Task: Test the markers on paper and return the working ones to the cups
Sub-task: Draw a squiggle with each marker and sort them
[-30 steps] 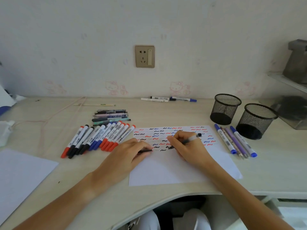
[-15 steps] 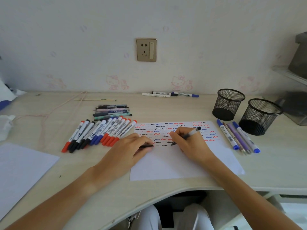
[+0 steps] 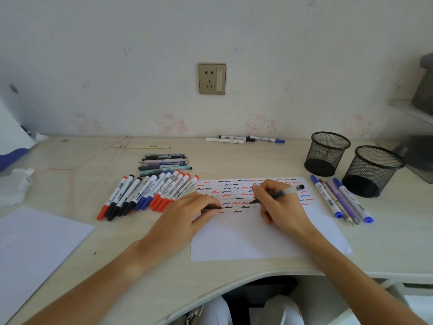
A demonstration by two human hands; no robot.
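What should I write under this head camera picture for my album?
Right hand tests a pen on squiggle-covered paper.

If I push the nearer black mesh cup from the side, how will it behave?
The nearer mesh cup looks empty and is thin wire mesh, so it is probably light and would slide easily on the smooth desk. A push near the rim might tip it. It stands beside the pens, so it could scatter them.

The slim black cap point(image 3: 212, 207) in the left hand point(image 3: 187, 213) is mostly covered by curled fingers. The right hand point(image 3: 278, 207) hides squiggles on the white paper sheet point(image 3: 257, 240) (at its 12 o'clock end). Print on the white-barrelled whiteboard markers point(image 3: 150, 195) is too small to read. The grey box point(image 3: 425, 85), at 3 o'clock, is cut by the frame edge.
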